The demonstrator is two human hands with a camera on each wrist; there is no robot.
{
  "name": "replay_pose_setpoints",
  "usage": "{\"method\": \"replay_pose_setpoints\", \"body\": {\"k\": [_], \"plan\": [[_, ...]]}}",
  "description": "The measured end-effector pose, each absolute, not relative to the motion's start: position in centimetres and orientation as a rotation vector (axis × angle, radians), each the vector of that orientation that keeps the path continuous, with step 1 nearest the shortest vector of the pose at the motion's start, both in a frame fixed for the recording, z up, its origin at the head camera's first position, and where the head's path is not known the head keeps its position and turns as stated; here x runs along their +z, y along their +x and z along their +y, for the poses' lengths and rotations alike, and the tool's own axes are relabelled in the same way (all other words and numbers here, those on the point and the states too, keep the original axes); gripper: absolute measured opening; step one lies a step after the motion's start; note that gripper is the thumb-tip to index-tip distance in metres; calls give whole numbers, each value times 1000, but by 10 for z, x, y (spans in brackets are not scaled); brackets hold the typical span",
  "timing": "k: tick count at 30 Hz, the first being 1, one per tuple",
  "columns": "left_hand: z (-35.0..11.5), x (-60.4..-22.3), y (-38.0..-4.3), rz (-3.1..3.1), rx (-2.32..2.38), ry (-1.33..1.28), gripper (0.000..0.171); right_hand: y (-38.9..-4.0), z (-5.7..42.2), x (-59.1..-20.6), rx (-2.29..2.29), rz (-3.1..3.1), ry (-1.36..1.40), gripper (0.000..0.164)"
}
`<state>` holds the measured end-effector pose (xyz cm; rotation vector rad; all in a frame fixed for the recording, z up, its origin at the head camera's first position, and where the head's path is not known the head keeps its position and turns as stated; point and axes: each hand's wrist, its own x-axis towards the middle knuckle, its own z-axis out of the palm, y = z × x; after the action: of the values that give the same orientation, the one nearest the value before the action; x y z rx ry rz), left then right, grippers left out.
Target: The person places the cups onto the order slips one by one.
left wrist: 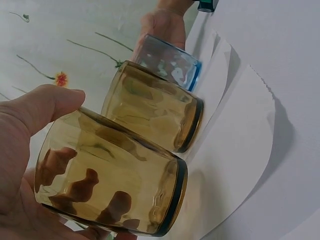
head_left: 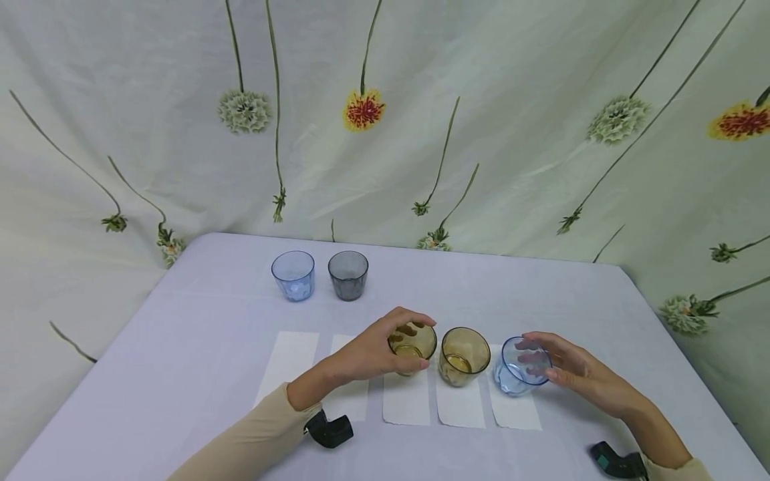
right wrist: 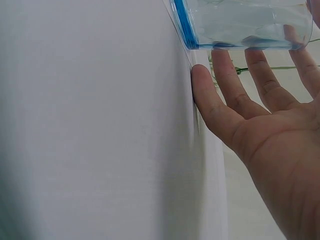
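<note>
My left hand [head_left: 381, 344] holds an amber glass [left wrist: 112, 172], thumb on the near side and fingers round the far side, showing through the wall. Its base is at a white paper strip [head_left: 406, 404]; I cannot tell whether it touches. Right beside it, a second amber glass [head_left: 464, 354] stands upright on the neighbouring strip. Farther right is a clear blue glass [head_left: 522, 366] at the rightmost strip. My right hand [head_left: 592, 381] holds this one, with the thumb near the rim and fingers behind the wall, curved and spread in the right wrist view.
Another blue glass [head_left: 293, 277] and a grey glass [head_left: 348, 277] stand upright toward the back left of the white table [head_left: 198, 361]. Paper strips [head_left: 289, 361] continue in a row to the left. A flower-printed cloth [head_left: 511, 133] hangs behind the table.
</note>
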<state>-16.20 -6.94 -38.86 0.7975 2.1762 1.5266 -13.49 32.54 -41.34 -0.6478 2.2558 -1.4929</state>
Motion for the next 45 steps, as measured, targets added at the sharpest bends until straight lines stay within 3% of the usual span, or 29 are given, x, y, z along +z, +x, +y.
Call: {"method": "replay_pose_setpoints", "body": {"k": [45], "plan": [[-69,-394,-163,2188,1507,871,56,-135,325,-415,-1495,2268,-666,51]]}}
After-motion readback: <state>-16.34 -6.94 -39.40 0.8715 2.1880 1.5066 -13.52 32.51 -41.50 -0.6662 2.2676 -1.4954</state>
